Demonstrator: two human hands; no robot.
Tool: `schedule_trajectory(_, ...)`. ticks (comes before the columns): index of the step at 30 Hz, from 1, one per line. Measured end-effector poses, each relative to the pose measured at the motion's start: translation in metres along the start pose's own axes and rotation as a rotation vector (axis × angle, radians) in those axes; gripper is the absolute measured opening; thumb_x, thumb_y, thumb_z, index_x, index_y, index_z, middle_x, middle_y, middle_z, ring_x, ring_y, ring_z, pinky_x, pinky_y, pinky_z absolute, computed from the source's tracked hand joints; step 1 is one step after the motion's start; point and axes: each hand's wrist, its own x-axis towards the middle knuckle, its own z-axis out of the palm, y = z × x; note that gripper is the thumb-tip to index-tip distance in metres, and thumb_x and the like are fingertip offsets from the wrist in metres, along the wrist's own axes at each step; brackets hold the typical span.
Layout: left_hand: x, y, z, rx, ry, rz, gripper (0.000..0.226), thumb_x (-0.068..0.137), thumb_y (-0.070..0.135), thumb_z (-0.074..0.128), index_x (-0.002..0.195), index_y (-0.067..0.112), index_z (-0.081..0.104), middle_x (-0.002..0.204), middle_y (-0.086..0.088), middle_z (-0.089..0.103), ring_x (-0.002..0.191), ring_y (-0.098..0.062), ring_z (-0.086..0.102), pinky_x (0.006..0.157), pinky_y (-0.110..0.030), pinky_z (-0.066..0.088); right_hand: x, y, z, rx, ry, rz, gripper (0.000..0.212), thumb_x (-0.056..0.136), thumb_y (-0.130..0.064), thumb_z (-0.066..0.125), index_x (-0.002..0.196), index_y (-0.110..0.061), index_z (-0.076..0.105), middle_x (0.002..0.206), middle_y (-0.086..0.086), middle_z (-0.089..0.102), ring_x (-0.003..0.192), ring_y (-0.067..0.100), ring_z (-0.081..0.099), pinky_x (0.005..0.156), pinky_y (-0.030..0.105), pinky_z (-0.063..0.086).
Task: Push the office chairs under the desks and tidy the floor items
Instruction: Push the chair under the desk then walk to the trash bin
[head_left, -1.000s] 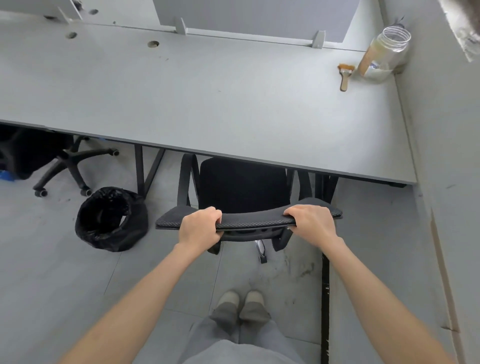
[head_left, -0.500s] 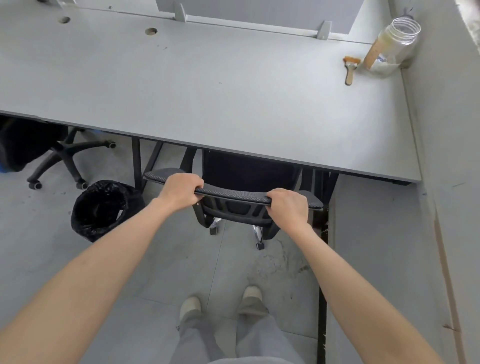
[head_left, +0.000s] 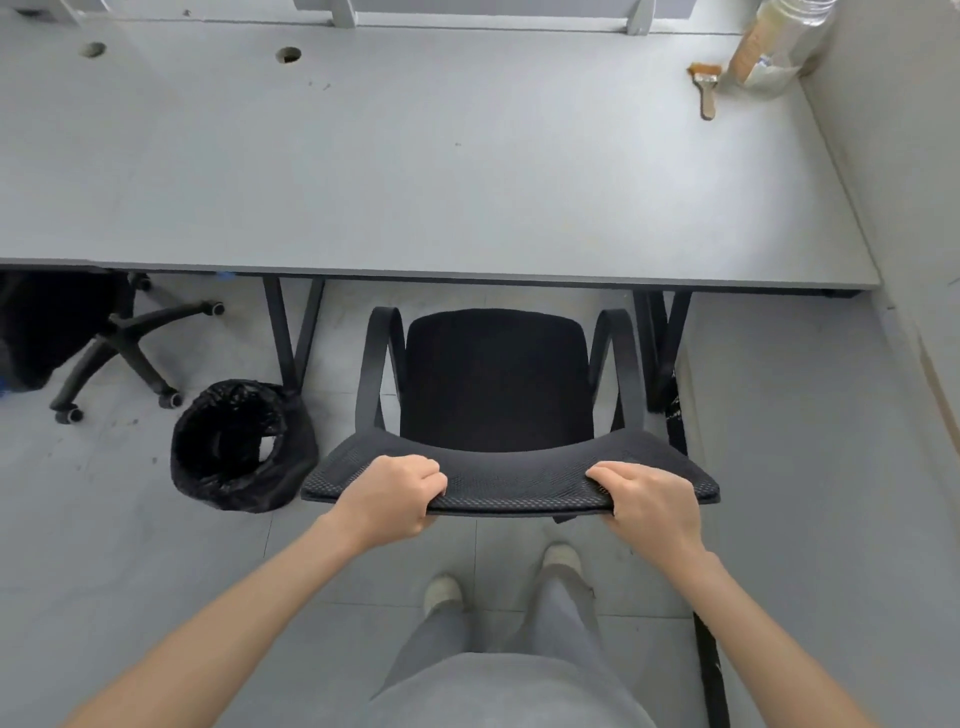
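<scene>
Chair (head_left: 498, 379) in both my grips, by the top edge of its backrest. Going from the left: well off to the left of my left grip, a second chair's wheeled base (head_left: 122, 348) pokes out from under the worktop (head_left: 415, 171), its seat mostly hidden in shadow. Nearer, just left of the left grip, stands a bin (head_left: 241, 447) lined with a black bag, touching or almost touching the backrest's left corner; I can't tell which. My left grip (head_left: 395, 499) is curled over the backrest's rim, fingers on top, thumb under. Ahead of both grips is the black seat with an armrest on each side; its front edge sits about at the worktop's near edge, so most of the seat is out from under it. My right grip (head_left: 649, 506) is wrapped over the rim the same way, near the right corner. Far ahead and to the right of it, on the worktop's back corner, lie a small brush (head_left: 705, 88) and, just beside it, a clear jar (head_left: 774, 47) against the wall. My shoes show on the floor below the backrest.
</scene>
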Motion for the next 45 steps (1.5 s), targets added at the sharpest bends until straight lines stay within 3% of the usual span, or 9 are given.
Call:
schedule_trajectory(4,0.009,-0.049,-0.02,0.033,0.01,-0.002,0.027,0.043,0.021,0.078,0.057,0.019,0.055,0.056,0.007,0.055,0.049,-0.013,0.056,0.037,-0.017,0.03,0.024,-0.034,0.008,-0.008,0.023,0.097,0.041,0.038,-0.017,0.087,0.076,-0.02,0.073,0.073,-0.01,0.072,0.061,0.014,0.068,0.046,0.017,0.046)
schedule_trajectory(10,0.046,-0.107,-0.033,-0.019,0.001,-0.069,0.029,0.05,0.017,0.081,0.065,0.016,0.056,0.063,0.002,0.06,0.055,-0.021,0.06,0.043,-0.023,0.041,0.072,-0.045,0.015,-0.037,0.065,0.131,0.029,0.047,-0.021,0.084,0.072,-0.022,0.07,0.064,-0.008,0.069,0.055,0.016,0.065,0.041,0.019,0.041)
schedule_trajectory(15,0.091,-0.119,-0.033,-0.103,0.02,-0.157,0.021,0.057,0.013,0.076,0.07,0.012,0.059,0.068,-0.002,0.062,0.061,-0.025,0.061,0.049,-0.03,0.045,0.122,-0.001,0.007,-0.053,0.083,0.106,0.028,0.052,-0.02,0.084,0.077,-0.02,0.073,0.071,-0.006,0.072,0.061,0.018,0.068,0.044,0.022,0.048)
schedule_trajectory(20,0.141,-0.125,-0.034,-0.164,0.047,-0.272,0.016,0.063,0.012,0.072,0.074,0.01,0.06,0.07,-0.005,0.062,0.066,-0.027,0.061,0.053,-0.031,0.045,0.175,0.045,-0.008,-0.088,0.063,0.073,0.032,0.048,-0.023,0.087,0.076,-0.021,0.072,0.069,-0.007,0.072,0.059,0.016,0.068,0.045,0.019,0.044)
schedule_trajectory(29,0.173,-0.154,-0.043,-0.079,0.042,-0.244,0.033,0.039,0.01,0.08,0.065,0.014,0.06,0.059,0.001,0.059,0.05,-0.02,0.059,0.039,-0.024,0.044,0.222,0.065,-0.005,-0.064,0.043,0.042,0.034,0.045,-0.021,0.087,0.074,-0.018,0.07,0.067,-0.005,0.07,0.058,0.018,0.067,0.044,0.02,0.043)
schedule_trajectory(37,0.172,-0.154,-0.04,-0.049,0.07,-0.246,0.03,0.043,0.013,0.081,0.064,0.014,0.059,0.058,0.001,0.059,0.05,-0.021,0.059,0.04,-0.023,0.042,0.223,0.062,-0.008,-0.089,0.029,0.061,0.031,0.049,-0.021,0.087,0.075,-0.019,0.07,0.068,-0.004,0.07,0.059,0.018,0.067,0.046,0.018,0.035)
schedule_trajectory(40,0.171,-0.149,-0.043,-0.032,0.033,-0.261,0.028,0.051,0.015,0.08,0.069,0.014,0.058,0.065,0.0,0.06,0.057,-0.022,0.059,0.044,-0.025,0.039,0.221,0.058,-0.012,-0.067,-0.022,0.089,0.027,0.057,-0.021,0.083,0.081,-0.02,0.071,0.076,-0.004,0.071,0.07,0.019,0.069,0.051,0.02,0.036)
schedule_trajectory(43,0.173,-0.139,-0.049,-0.102,-0.012,-0.359,0.02,0.076,0.02,0.066,0.092,0.01,0.059,0.092,-0.005,0.063,0.086,-0.025,0.059,0.063,-0.031,0.042,0.22,0.059,-0.022,-0.01,-0.157,0.104,0.028,0.079,-0.024,0.065,0.107,-0.021,0.066,0.105,-0.004,0.069,0.101,0.02,0.062,0.07,0.029,0.045)
schedule_trajectory(45,0.164,-0.132,-0.049,-0.169,-0.029,-0.411,0.029,0.083,0.027,0.061,0.106,0.01,0.06,0.106,-0.007,0.063,0.099,-0.026,0.058,0.08,-0.035,0.044,0.217,0.057,-0.033,0.032,-0.257,0.054,0.037,0.085,-0.026,0.058,0.121,-0.022,0.057,0.121,-0.004,0.063,0.113,0.02,0.056,0.087,0.033,0.044)
